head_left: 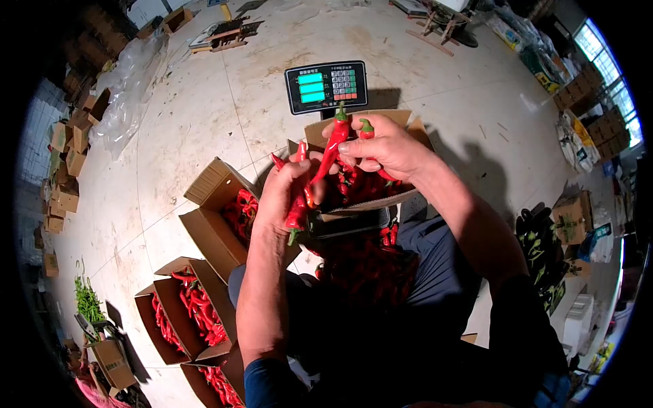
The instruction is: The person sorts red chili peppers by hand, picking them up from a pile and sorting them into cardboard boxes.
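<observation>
My left hand (284, 189) is closed around several red chili peppers (296, 212), with one green stem pointing down by the wrist. In my right hand (393, 151) the thumb and fingers grip a long red chili pepper (334, 146), stem up, and a second pepper (366, 129) shows between the fingers. Both hands are over an open cardboard box (417, 133) holding red peppers (354, 187). Behind that box stands a scale display (326, 87) with lit blue-green screens. A pile of peppers (367, 272) lies between my legs, partly in shadow.
Cardboard boxes of red peppers (201, 309) stand to my left, one tall box (219, 197) nearest the scale. At lower left a person in pink (92, 381) is near green peppers (85, 299). Dark eggplant-like vegetables (541, 251) lie at right. Plastic sheeting (129, 88) lies at far left.
</observation>
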The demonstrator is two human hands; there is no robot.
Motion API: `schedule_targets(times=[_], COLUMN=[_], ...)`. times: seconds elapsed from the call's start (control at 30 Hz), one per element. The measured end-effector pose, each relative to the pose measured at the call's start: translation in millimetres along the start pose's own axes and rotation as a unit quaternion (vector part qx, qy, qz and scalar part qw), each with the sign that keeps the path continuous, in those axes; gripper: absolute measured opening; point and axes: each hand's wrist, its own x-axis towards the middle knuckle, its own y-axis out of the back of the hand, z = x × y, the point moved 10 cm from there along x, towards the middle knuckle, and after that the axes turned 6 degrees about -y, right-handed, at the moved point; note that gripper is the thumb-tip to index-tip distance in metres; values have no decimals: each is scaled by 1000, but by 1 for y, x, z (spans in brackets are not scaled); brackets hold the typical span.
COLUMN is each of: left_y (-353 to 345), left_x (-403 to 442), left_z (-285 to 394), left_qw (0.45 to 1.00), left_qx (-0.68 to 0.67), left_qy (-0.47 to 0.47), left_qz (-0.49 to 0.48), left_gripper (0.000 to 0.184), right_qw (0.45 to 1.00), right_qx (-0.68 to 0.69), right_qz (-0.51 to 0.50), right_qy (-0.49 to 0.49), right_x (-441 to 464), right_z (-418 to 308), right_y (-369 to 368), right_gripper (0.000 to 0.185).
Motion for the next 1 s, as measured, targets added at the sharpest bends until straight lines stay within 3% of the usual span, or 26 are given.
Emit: schedule_targets(times=[0.07,0.2,0.3,0.4,0.63,1.0], left_y=[3,-1,2,-3,5,9], left_x=[1,-3,1,2,3,5], left_z=[-4,-3,-9,-5,2,-3], left_qw=[999,999,1000,999,994,991], left_qx=[-47,39,22,46,92,116], left_qy=[21,26,1,-25,-37,-34], left_qz=[2,1,2,8,41,61], left_gripper=[33,25,29,29,14,13], right_qw=[1000,1000,1000,1000,1000,999], right_qx=[-9,-4,12,-5,-10,-18], right_qz=[-2,-23,-26,-26,1,23], right_qy=[6,6,7,-9,-4,-18], right_x=[-2,-5,-1,2,10,12], right_z=[-1,-2,3,8,18,22], right_y=[1,-2,0,1,12,10], right_gripper=[29,28,26,40,37,39])
